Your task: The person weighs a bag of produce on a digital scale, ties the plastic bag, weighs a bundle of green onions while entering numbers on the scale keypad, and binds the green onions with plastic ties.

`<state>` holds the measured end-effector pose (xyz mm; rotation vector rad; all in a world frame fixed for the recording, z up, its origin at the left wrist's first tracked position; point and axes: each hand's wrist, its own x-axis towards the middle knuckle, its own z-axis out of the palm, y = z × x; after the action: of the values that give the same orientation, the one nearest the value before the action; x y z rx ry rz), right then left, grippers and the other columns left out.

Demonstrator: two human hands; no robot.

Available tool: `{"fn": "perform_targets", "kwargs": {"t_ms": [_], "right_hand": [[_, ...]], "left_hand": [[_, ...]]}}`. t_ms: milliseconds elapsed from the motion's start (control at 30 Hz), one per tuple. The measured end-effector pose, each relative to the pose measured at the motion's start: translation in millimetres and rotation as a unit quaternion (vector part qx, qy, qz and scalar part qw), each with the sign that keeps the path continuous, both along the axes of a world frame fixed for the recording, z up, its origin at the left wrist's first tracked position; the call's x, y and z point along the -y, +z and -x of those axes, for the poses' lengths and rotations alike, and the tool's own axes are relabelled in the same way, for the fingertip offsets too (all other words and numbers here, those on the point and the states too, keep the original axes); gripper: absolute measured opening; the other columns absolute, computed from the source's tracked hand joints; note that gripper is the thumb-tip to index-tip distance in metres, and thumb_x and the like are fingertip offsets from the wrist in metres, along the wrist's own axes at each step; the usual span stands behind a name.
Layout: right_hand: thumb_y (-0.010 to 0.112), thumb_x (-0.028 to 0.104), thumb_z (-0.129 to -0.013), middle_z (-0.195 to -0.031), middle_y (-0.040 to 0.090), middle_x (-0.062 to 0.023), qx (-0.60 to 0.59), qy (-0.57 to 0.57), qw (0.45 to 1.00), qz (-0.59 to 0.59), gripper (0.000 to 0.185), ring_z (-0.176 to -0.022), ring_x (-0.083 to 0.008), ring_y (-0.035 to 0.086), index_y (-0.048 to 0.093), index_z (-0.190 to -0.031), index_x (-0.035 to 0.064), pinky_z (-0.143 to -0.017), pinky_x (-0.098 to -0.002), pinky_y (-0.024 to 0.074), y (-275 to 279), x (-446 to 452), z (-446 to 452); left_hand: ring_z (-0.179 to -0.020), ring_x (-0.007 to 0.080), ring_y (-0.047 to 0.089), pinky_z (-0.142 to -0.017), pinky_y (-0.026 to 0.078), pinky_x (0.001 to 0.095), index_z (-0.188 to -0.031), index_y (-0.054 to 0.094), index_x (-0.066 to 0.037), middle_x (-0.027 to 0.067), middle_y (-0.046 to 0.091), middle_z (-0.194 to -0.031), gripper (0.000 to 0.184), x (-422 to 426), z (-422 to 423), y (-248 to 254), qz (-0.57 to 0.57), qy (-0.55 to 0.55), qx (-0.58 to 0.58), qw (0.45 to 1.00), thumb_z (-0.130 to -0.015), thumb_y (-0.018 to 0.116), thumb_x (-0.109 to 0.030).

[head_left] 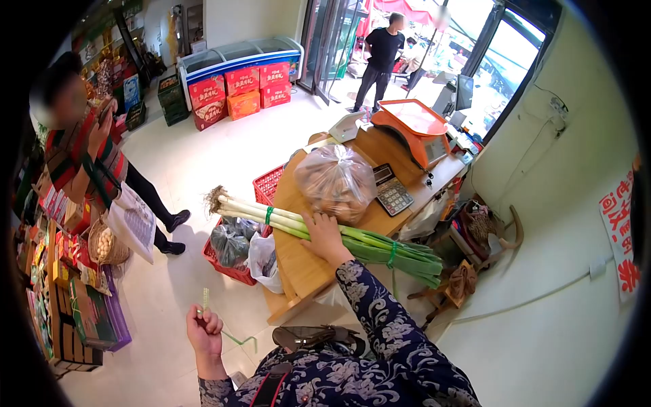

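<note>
A long bundle of large green onions (288,220) lies across the wooden counter, white roots to the left and green leaves to the right. Green ties bind it in two places. My right hand (325,237) rests over the middle of the stalks, fingers curved across them. Off to the left, below the counter's edge, my left hand (205,331) is closed on a thin green strip (206,298); one end sticks up and a bent tail hangs to the right. Just beyond my right hand sits a clear knotted plastic bag (337,182) of brownish produce.
On the counter (291,261) are a calculator (393,193) and an orange scale (410,129). Red baskets (230,268) with bagged goods stand at its left. A person (102,149) with a tote bag stands left; another person (381,61) stands by the doorway. Boxes front a freezer (237,51).
</note>
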<state>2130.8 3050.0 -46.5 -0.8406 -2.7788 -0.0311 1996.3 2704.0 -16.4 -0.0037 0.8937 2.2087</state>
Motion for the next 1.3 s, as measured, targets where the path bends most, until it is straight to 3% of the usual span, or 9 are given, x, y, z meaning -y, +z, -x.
{"fn": "perform_targets", "kwargs": {"t_ms": [233,433,800,1300], "right_hand": [[0.066,0.028,-0.069,-0.123,0.044,-0.0144,-0.124,-0.003,0.992,-0.021,0.064,-0.116,-0.0299,0.039,0.043,-0.125,0.0064,-0.1,-0.0428,0.0269,-0.4,11.6,-57.1],[0.067,0.026,-0.07,-0.129,0.041,-0.0141,-0.125,-0.055,0.99,-0.027,0.064,-0.122,-0.03,0.035,0.043,-0.125,0.0052,-0.103,-0.0434,0.023,-1.2,6.2,-115.4],[0.071,0.028,-0.065,-0.122,0.044,-0.0141,-0.116,-0.001,0.993,0.013,0.069,-0.112,-0.0314,0.04,0.044,-0.126,0.0085,-0.097,-0.0445,0.0294,8.1,-24.2,-172.5],[0.07,0.032,-0.066,-0.126,0.041,-0.0146,-0.101,0.086,0.988,0.075,0.075,-0.106,-0.0319,0.042,0.039,-0.13,0.0085,-0.094,-0.0436,0.0315,2.9,-56.8,-186.3]], "left_hand": [[-0.041,0.0057,0.024,-0.037,0.02,0.0211,-0.071,0.038,-0.015,-0.0039,0.033,-0.057,0.023,-1.2,-10.1,1.5,0.021,-0.006,-0.004,1.0,-0.09,0.042,-0.025],[-0.041,0.0058,0.025,-0.038,0.02,0.0213,-0.072,0.04,-0.015,-0.004,0.034,-0.058,0.021,-26.7,-32.5,-13.7,0.039,-0.009,0.03,0.999,-0.09,0.043,-0.025],[-0.041,0.0062,0.025,-0.038,0.02,0.0218,-0.075,0.044,-0.014,-0.0033,0.035,-0.057,0.019,-128.5,-107.3,4.8,0.029,-0.047,0.045,0.997,-0.09,0.045,-0.025],[-0.04,0.0053,0.025,-0.037,0.019,0.0206,-0.082,0.049,-0.015,-0.0044,0.035,-0.057,0.016,-151.2,-163.2,10.4,0.143,0.033,0.027,0.989,-0.09,0.046,-0.028]]}}
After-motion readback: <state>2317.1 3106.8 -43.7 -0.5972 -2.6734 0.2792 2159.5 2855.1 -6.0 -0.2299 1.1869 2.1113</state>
